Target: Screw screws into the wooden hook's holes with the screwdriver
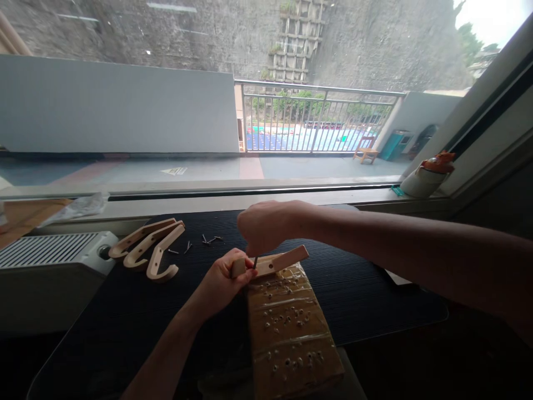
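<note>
My left hand (231, 273) pinches the curled end of a pale wooden hook (287, 259), which lies across the far end of a taped cardboard block (291, 333). A screw hole shows in the hook's flat part. Above it my right hand (268, 225) is closed in a fist around a screwdriver (255, 263); only its thin shaft shows, pointing down at the hook beside my left fingertips. The handle is hidden in the fist, and whether a screw sits under the tip I cannot tell. Many small holes dot the block's top.
Three more wooden hooks (160, 255) lie at the left of the black table (200, 222). Several loose screws (206, 240) are scattered beside them. A radiator (62, 250) stands left of the table, and a white bottle with an orange top (427, 176) is on the windowsill.
</note>
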The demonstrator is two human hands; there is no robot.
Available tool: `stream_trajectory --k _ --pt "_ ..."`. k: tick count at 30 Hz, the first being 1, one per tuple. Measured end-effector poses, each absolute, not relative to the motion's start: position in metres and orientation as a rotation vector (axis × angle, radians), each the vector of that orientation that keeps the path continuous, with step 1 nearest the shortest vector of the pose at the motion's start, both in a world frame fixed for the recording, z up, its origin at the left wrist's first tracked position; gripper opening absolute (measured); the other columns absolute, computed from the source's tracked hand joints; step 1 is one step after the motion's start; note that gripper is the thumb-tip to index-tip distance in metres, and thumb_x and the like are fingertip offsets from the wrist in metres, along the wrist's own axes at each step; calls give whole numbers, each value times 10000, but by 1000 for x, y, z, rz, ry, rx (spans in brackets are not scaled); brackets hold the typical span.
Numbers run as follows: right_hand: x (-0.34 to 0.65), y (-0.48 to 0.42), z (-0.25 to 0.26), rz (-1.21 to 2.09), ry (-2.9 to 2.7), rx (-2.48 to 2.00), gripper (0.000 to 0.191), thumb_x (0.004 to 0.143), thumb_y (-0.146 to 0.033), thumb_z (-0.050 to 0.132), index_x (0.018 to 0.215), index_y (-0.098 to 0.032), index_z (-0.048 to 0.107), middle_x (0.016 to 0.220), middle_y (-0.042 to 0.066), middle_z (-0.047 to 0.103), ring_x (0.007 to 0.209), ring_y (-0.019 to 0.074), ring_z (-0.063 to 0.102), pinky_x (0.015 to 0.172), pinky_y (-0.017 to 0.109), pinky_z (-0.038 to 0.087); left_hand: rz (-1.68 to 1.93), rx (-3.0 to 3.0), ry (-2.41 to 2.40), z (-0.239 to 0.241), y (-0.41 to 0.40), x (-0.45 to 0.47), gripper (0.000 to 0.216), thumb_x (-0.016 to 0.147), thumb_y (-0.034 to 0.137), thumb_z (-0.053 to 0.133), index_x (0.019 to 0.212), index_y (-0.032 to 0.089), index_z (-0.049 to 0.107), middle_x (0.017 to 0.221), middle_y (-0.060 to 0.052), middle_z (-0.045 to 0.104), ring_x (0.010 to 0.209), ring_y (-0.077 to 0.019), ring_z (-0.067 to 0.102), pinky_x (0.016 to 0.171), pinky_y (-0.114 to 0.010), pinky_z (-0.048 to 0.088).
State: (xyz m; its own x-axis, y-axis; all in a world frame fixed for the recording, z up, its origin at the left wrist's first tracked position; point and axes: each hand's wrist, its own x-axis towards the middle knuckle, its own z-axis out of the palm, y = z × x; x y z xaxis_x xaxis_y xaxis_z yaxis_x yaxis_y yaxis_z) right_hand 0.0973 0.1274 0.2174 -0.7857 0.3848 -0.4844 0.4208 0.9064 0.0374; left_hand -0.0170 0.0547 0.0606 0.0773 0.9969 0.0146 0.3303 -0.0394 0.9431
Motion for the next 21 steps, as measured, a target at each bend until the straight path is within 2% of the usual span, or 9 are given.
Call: stream_trajectory --k 4,7,11,18,21 --pt "102 123 230 -46 2537 487 262 682 -272 606 865 -93 665 710 58 592 603 144 487 520 272 336 997 1542 1383 66 55 -16 145 745 293 589 708 167 527 727 24 472 545 -74 408 453 -163 370" --pt "108 118 231 44 2632 372 150 686 -140 567 801 -114 659 647 30 572 554 119 451 503 261 317 991 1521 1399 67 54 -16 158 748 302 587 700 169 517 682 36 453 537 -77 415 451 -165 379" --pt "110 117 221 56 2734 290 186 658 -61 548 810 -100 647 590 29 554 545 115 444 505 255 310 994 1484 1399 61 54 -16 157 752 304 590 713 180 502 634 49 443 504 -76 399 434 -169 367" --pt "109 126 214 -69 2671 594 189 733 -202 525 815 -97 660 704 67 599 559 119 459 501 260 308 1002 1633 1454 61 55 -17 106 757 270 579 745 175 534 731 20 497 573 -93 443 496 -185 388" --pt "109 122 223 -64 2587 552 229 711 -242 578 874 -105 663 732 61 597 584 125 456 509 260 306 1004 1678 1456 63 54 -17 102 763 260 571 731 174 529 739 19 492 596 -96 440 520 -187 380"
